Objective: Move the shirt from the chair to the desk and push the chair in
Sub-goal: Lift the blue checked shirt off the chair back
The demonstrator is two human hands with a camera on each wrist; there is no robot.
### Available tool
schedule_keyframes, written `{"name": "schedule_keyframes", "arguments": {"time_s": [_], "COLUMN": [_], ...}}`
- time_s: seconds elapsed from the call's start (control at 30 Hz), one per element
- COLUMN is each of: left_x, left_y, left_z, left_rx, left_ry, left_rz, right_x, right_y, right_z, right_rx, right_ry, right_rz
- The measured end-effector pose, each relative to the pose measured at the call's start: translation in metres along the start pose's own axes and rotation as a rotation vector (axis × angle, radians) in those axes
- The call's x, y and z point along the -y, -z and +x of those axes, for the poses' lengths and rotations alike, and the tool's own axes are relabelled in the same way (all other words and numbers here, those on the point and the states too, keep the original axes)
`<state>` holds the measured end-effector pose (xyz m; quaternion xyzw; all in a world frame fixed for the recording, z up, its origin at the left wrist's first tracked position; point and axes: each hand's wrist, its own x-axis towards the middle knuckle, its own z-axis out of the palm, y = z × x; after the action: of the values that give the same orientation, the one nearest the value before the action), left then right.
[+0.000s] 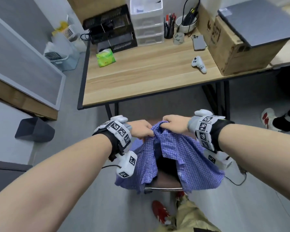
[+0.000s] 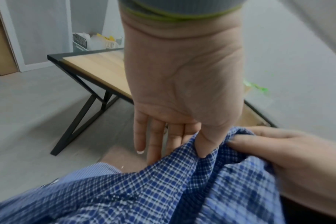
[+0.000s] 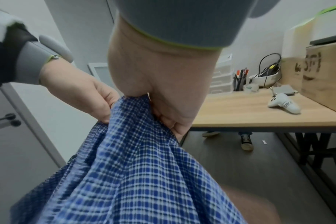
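Observation:
A blue checked shirt [image 1: 177,156] hangs bunched over the brown chair seat [image 1: 166,180], which stands pulled out in front of the wooden desk [image 1: 149,77]. My left hand [image 1: 141,129] pinches the shirt's top edge between thumb and fingers [image 2: 184,145]. Close beside it, my right hand [image 1: 172,122] grips the same gathered edge in a fist [image 3: 163,109]. In the wrist views the shirt [image 2: 163,189] [image 3: 134,174] drapes down from both hands. Most of the chair is hidden under the cloth.
On the desk lie a green tissue pack [image 1: 105,57], a white controller [image 1: 198,64], a phone [image 1: 199,42], black trays [image 1: 110,32], white drawers [image 1: 146,22] and a cardboard box [image 1: 233,47]. Another person's feet [image 1: 274,121] are at the right. A dark bin [image 1: 34,129] stands left.

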<state>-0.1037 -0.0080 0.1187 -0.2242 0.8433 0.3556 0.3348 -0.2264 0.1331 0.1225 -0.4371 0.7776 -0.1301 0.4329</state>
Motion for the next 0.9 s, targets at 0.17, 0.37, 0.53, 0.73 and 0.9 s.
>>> {"name": "schedule_keyframes", "arguments": {"time_s": [0.17,0.37,0.53,0.73,0.9], "left_x": [-0.03,-0.07,-0.09,-0.085,-0.087], "left_y": [0.065,0.136,0.174,0.166,0.164], "left_z": [-0.025,-0.073,-0.108,-0.112,-0.097], "left_rx": [-0.274,-0.622,-0.915,-0.674,-0.836], "left_ry": [-0.078,-0.246,-0.399,-0.529,-0.538], "left_rz": [-0.2,-0.357,-0.547,-0.687,-0.73], "right_x": [0.04,0.101,0.16,0.23,0.266], "right_y": [0.038,0.106,0.159,0.218,0.238], "right_z": [-0.003,-0.016,-0.024,-0.045,-0.062], "right_rx": [-0.099,-0.271,-0.462,-0.575,-0.538], "right_ry": [0.113,0.246,0.323,0.451,0.615], "right_rz": [0.501,0.947,1.041,1.165,1.212]}}
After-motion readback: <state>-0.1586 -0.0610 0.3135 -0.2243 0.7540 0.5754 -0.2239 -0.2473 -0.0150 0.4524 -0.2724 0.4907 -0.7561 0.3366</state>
